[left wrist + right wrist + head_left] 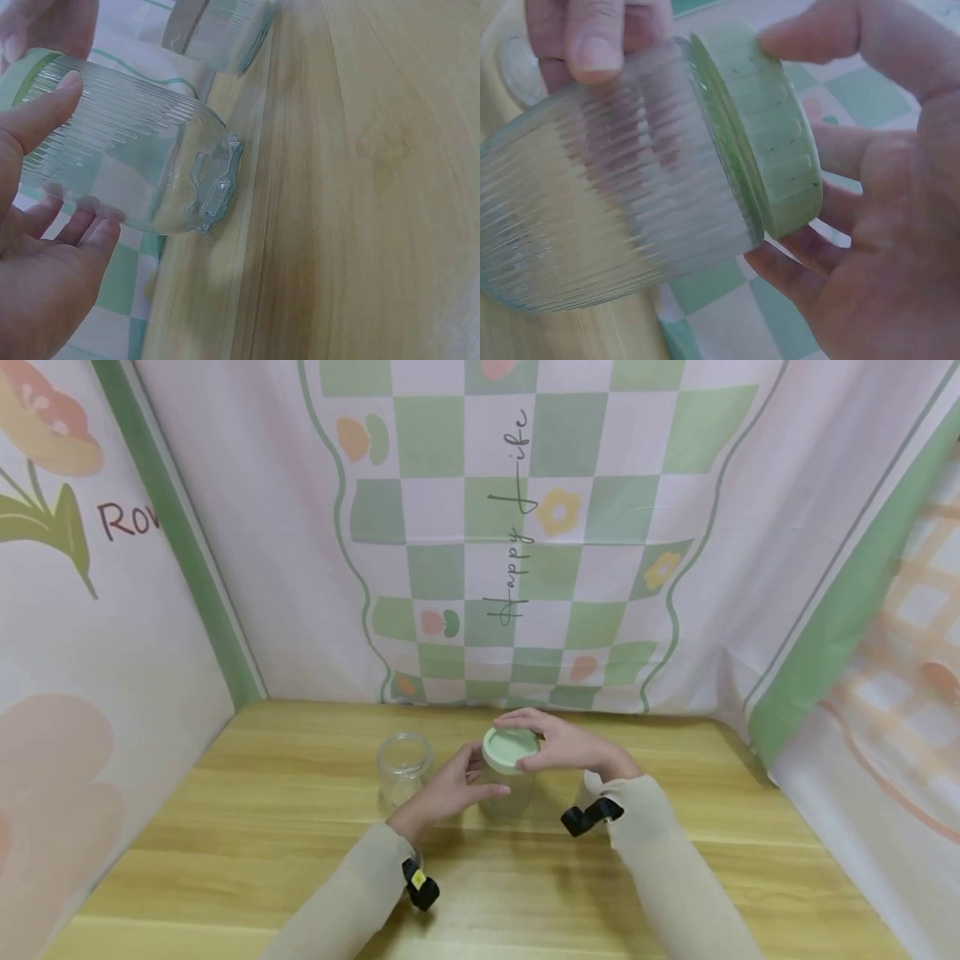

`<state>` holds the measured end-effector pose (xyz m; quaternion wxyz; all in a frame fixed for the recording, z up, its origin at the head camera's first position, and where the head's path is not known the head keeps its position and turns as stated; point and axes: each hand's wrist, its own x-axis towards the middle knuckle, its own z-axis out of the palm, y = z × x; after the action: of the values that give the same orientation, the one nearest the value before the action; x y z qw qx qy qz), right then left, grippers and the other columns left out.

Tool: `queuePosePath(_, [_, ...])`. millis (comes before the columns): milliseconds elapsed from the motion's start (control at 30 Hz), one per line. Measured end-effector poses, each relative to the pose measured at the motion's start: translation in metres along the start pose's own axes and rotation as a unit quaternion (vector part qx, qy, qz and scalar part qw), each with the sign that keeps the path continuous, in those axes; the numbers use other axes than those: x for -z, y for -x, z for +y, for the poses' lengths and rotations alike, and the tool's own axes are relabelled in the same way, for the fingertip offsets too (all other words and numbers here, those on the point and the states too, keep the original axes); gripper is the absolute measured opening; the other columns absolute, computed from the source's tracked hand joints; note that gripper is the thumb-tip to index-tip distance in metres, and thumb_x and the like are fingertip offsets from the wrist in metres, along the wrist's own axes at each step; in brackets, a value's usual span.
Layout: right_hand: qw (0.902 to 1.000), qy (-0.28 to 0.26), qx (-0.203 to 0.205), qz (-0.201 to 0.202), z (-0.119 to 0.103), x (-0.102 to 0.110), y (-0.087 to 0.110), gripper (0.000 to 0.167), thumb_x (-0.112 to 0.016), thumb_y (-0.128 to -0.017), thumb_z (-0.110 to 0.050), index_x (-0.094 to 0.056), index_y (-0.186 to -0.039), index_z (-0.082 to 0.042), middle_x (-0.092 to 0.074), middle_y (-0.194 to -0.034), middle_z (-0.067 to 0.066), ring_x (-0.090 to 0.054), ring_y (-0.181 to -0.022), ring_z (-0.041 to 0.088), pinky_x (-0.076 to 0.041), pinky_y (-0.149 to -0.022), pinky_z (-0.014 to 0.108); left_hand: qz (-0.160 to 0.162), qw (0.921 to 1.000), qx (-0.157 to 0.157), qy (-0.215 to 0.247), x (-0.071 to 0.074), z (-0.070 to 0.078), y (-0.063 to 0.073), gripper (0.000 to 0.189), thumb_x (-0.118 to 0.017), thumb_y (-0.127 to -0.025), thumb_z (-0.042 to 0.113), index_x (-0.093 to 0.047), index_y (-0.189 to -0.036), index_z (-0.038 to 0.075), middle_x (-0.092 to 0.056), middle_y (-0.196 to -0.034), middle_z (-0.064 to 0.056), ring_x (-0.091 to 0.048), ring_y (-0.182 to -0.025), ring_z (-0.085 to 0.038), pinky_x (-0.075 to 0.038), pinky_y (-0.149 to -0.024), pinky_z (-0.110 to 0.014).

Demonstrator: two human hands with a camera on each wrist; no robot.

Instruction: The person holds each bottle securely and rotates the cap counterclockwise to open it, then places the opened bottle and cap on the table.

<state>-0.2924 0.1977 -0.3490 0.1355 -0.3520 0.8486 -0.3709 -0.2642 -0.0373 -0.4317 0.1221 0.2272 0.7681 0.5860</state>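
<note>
A ribbed clear glass jar [127,142] stands near the middle of the wooden table, its light green lid [512,748] on the mouth. My left hand [456,783] holds the jar's side, thumb on the near side and fingertips on the far side. Around the lid's rim curve the thumb and fingers of my right hand [573,745]. In the right wrist view the lid [769,135] sits over the rim, with a narrow green line showing between lid and glass. The right palm [900,225] stays off the lid's top.
Left of the hands stands a second clear glass jar [405,760] with an uncovered mouth. Another glass jar [225,34] is on the right side, mostly hidden by the right sleeve in the head view. A checked green and white curtain [495,568] hangs behind the table [517,893].
</note>
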Motion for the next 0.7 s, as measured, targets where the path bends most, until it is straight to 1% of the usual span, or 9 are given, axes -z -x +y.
queuePosePath(100, [0.9995,-0.021,0.003,-0.022,0.004,0.004,-0.001,0.069,-0.073,-0.086,-0.021,-0.048,-0.150,-0.018,-0.036,-0.155,0.008,-0.045,-0.126,0.030,-0.043,-0.098,0.047,0.001,1.0000,0.002,-0.002,0.000,0.000,-0.001,0.074,-0.075,-0.093,0.030,-0.034,-0.152,0.012,-0.044,-0.149,-0.007,-0.042,-0.138,-0.027,-0.035,-0.114,-0.046])
queuePosePath(167, [0.9989,-0.033,0.009,-0.032,0.005,0.005,-0.002,0.069,-0.073,-0.088,-0.021,-0.046,-0.151,-0.018,-0.035,-0.156,0.008,-0.045,-0.127,0.030,-0.043,-0.098,0.047,0.000,1.0000,0.004,-0.004,0.000,0.001,0.000,0.074,-0.075,-0.093,0.030,-0.033,-0.152,0.012,-0.044,-0.149,-0.007,-0.042,-0.138,-0.027,-0.035,-0.114,-0.046])
queuePosePath(333, [0.9973,-0.055,0.031,-0.037,0.007,0.004,-0.001,0.068,-0.071,-0.090,-0.020,-0.043,-0.153,-0.016,-0.033,-0.157,0.010,-0.043,-0.130,0.031,-0.042,-0.100,0.050,-0.001,1.0000,0.002,0.001,0.002,0.001,0.001,0.074,-0.074,-0.094,0.027,-0.032,-0.152,0.009,-0.043,-0.150,-0.009,-0.041,-0.138,-0.029,-0.034,-0.115,-0.048])
queuePosePath(400, [0.9968,-0.063,0.034,-0.034,0.007,0.003,0.001,0.069,-0.071,-0.090,-0.020,-0.042,-0.153,-0.017,-0.033,-0.158,0.009,-0.042,-0.132,0.032,-0.041,-0.102,0.053,0.000,1.0000,0.001,0.002,0.002,0.001,0.001,0.074,-0.074,-0.094,0.027,-0.032,-0.152,0.009,-0.043,-0.150,-0.010,-0.041,-0.138,-0.029,-0.034,-0.115,-0.048])
queuePosePath(533, [0.9975,-0.067,0.019,-0.006,0.006,-0.001,0.005,0.072,-0.072,-0.091,-0.024,-0.039,-0.155,-0.020,-0.027,-0.161,0.009,-0.032,-0.141,0.035,-0.033,-0.108,0.062,0.003,1.0000,0.003,-0.003,0.001,0.000,0.000,0.074,-0.075,-0.093,0.029,-0.033,-0.152,0.011,-0.043,-0.150,-0.008,-0.042,-0.138,-0.028,-0.035,-0.114,-0.048])
queuePosePath(633, [0.9980,-0.052,-0.013,0.035,0.004,-0.007,0.008,0.071,-0.070,-0.094,-0.034,-0.037,-0.156,-0.024,-0.022,-0.164,0.008,-0.023,-0.146,0.037,-0.027,-0.110,0.068,0.004,1.0000,0.001,-0.006,0.001,-0.001,0.000,0.075,-0.075,-0.093,0.029,-0.034,-0.152,0.011,-0.043,-0.150,-0.008,-0.042,-0.138,-0.028,-0.035,-0.114,-0.048])
queuePosePath(700, [0.9961,-0.043,-0.036,0.068,0.000,-0.012,0.009,0.069,-0.067,-0.096,-0.042,-0.037,-0.156,-0.026,-0.023,-0.163,0.007,-0.024,-0.145,0.039,-0.026,-0.111,0.067,0.005,1.0000,0.001,-0.007,0.000,-0.001,0.000,0.074,-0.075,-0.092,0.029,-0.034,-0.152,0.011,-0.044,-0.149,-0.007,-0.042,-0.137,-0.028,-0.035,-0.114,-0.048])
